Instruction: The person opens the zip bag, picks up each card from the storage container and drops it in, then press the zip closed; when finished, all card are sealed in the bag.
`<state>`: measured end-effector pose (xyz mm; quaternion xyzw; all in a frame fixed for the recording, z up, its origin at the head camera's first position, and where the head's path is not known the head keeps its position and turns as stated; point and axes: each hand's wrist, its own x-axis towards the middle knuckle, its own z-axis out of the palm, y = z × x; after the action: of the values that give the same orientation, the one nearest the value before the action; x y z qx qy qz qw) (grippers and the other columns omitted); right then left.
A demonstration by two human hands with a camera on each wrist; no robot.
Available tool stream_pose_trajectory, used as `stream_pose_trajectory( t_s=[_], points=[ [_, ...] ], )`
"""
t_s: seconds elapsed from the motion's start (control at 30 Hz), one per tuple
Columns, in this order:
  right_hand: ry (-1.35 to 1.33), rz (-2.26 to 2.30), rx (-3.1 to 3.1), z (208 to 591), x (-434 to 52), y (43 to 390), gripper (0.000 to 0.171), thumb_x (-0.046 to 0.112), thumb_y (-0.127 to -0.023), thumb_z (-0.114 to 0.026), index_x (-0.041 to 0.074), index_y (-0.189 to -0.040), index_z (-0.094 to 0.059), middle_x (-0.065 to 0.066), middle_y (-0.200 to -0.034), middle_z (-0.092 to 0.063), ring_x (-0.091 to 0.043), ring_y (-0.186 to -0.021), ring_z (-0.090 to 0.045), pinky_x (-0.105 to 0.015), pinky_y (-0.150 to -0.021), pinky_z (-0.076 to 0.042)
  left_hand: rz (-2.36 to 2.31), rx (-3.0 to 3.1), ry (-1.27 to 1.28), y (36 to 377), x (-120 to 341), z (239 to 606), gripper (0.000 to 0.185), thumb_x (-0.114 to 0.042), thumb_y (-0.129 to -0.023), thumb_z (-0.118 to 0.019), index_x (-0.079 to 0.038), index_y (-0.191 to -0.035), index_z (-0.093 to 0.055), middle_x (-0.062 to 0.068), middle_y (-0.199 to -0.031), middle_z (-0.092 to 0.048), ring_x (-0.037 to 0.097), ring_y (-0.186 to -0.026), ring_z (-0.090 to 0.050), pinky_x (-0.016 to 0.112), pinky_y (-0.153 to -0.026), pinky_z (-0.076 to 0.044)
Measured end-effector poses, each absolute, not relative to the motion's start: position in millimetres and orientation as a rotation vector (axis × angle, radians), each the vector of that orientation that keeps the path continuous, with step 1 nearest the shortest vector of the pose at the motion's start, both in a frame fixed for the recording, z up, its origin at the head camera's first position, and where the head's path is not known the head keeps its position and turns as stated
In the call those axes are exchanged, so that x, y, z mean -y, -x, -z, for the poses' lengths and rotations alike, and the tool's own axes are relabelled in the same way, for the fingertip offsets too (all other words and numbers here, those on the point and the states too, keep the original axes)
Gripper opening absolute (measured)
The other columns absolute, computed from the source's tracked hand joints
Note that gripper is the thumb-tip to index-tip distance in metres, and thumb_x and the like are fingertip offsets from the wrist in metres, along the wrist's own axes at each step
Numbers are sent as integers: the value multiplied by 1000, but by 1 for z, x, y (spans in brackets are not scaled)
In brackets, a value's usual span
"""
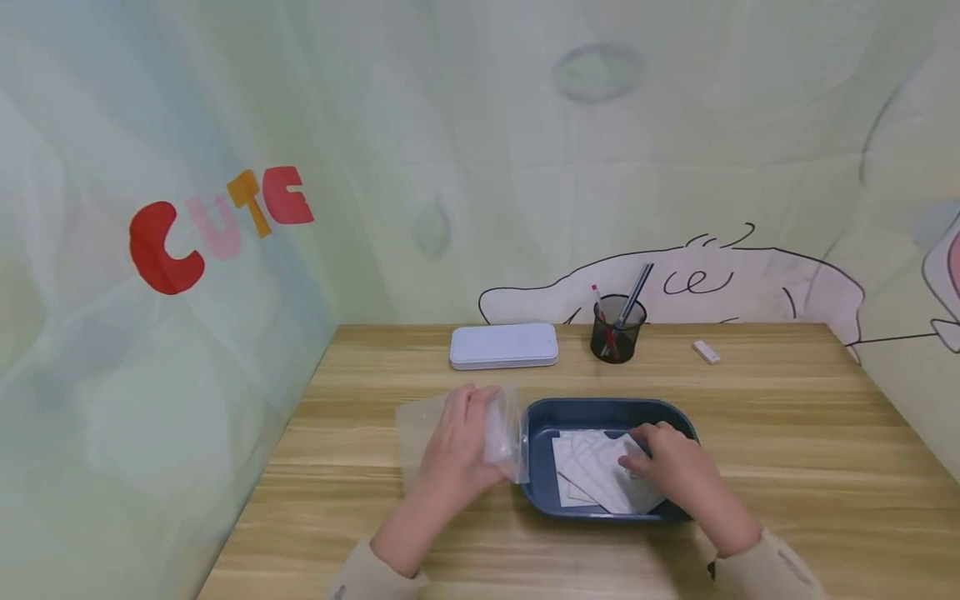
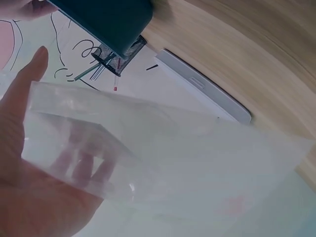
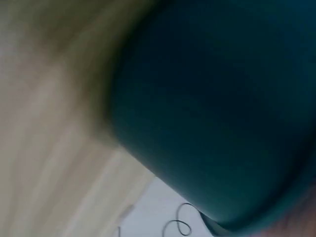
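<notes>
My left hand (image 1: 461, 442) holds a clear plastic bag (image 2: 197, 158) just left of the dark blue tray (image 1: 600, 406). Through the film in the left wrist view, several fingers (image 2: 84, 165) show behind the bag, with the thumb on the near side. Inside the tray, flat white square pieces (image 1: 588, 471) lie overlapping and fanned out. Over their right side is my right hand (image 1: 675, 467), thumb and fingers bent toward them; whether it pinches one is unclear. The right wrist view shows mostly the tray's outer wall (image 3: 212, 113), hiding the fingers.
Behind the tray stand a white flat case (image 1: 504, 345) and a black mesh pen cup (image 1: 617, 337) with pens in it. A small white eraser-like block (image 1: 706, 352) lies at the back right. A printed cloth backdrop (image 1: 450, 167) borders the wooden table (image 1: 787, 433).
</notes>
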<state>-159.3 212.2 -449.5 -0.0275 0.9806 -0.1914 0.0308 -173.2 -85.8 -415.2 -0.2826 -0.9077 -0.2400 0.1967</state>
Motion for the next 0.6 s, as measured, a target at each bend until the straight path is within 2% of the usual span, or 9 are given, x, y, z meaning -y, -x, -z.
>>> stream_pose_trajectory(
  t_s=[0.17,0.27,0.43,0.6],
  points=[
    [12,545,-3014,468,-214,164,63,40,-76,-78,0,-122,-61,-19,-103,-56,-33,-79,-61,-51,-60,-52,672,2552,816,174,85,418,105,-23,-46,-94,0,-134,-44,11,-112,-46,23,-102,-44,33,-92,-47],
    [-12,550,-3010,474,-214,168,68,41,-74,-80,-1,-122,-60,-20,-102,-55,-33,-78,-60,-51,-60,-52,655,2558,828,173,85,421,108,-24,-44,-95,0,-135,-42,10,-110,-45,22,-100,-44,33,-89,-48],
    [-25,618,-2975,475,-215,172,64,39,-71,-83,-2,-115,-61,-16,-99,-60,-31,-84,-59,-51,-67,-52,636,2579,829,172,83,424,108,-27,-45,-94,-2,-136,-41,10,-110,-45,21,-99,-44,32,-91,-47],
    [-65,682,-2929,475,-215,177,59,36,-69,-85,-2,-109,-63,-17,-96,-56,-27,-80,-55,-48,-68,-51,628,2607,811,172,82,425,107,-29,-46,-94,-2,-136,-42,10,-113,-45,20,-102,-45,33,-94,-46]
  ],
)
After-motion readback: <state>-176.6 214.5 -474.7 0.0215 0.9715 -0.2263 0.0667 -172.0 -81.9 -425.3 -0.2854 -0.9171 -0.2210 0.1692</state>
